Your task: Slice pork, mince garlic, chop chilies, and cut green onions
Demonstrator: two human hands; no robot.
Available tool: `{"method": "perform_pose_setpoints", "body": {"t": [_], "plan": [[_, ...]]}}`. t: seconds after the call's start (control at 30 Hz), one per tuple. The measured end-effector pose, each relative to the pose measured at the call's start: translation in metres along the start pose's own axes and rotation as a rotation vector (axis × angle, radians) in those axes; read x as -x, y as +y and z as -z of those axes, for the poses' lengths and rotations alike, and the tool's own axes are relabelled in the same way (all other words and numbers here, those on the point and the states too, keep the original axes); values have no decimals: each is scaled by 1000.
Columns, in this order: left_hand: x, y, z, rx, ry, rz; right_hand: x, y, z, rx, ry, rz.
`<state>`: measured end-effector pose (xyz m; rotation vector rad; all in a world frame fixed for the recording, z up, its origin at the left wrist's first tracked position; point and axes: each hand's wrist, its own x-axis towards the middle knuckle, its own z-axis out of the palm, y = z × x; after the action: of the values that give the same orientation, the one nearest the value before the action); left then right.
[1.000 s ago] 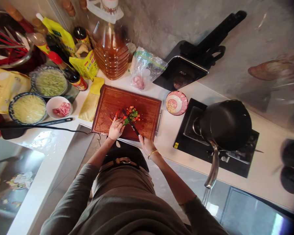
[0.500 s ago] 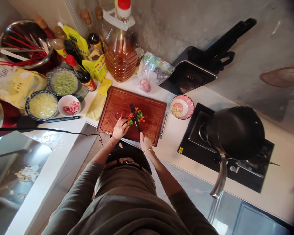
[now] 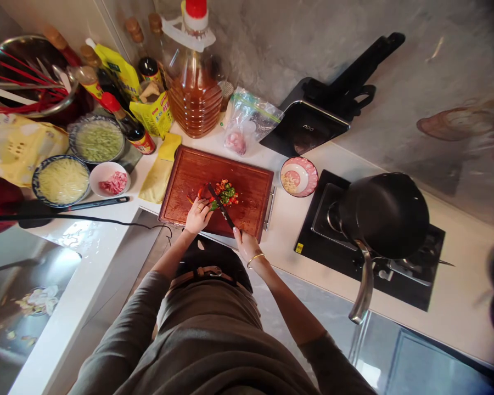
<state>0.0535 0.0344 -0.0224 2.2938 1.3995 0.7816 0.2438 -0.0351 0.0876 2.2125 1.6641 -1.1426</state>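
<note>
Compared with half a second earlier: knife [image 3: 219, 204] swung from lying nearly straight up the board to a slant, tip toward the left, handle drawn back to the near edge; right hand [image 3: 244, 243] pulled nearer the body, just off the board's near edge. Left hand [image 3: 197, 215] in much the same spot, fingers curled and pressing down on the red and green chopped peppers [image 3: 222, 193]. Right fingers clenched round the knife handle; blade resting across the pepper pile.

Peppers near the middle of the wooden cutting board [image 3: 247, 189], slightly toward its near side. Bare wood open on the far half and to the right of the pile. Board's near edge level with the edge of the surface [image 3: 280, 230]; metal handle on its right end.

Just right of the board, a small pink bowl [image 3: 298, 176], then the stove with a black pan [image 3: 385, 214], its handle jutting past the surface edge. Left of the board, a yellow cloth [image 3: 158, 170], touching. Behind it, a big oil bottle [image 3: 194, 90] and a plastic bag [image 3: 247, 118], close to the far edge
</note>
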Motion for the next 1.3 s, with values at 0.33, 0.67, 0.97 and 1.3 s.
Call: {"method": "perform_pose_setpoints", "body": {"t": [0.33, 0.67, 0.97, 1.3], "plan": [[0, -4, -1, 30, -51, 20, -31, -8, -41, 40, 73, -20], [0, 4, 18, -79, -69, -39, -19, -2, -25, -46, 102, -22], [-2, -4, 14, -30, -76, -36, 2, -13, -4, 39, 16, -29], [-2, -10, 7, -21, -71, -37, 5, -25, 12, 117, -104, -126]]}}
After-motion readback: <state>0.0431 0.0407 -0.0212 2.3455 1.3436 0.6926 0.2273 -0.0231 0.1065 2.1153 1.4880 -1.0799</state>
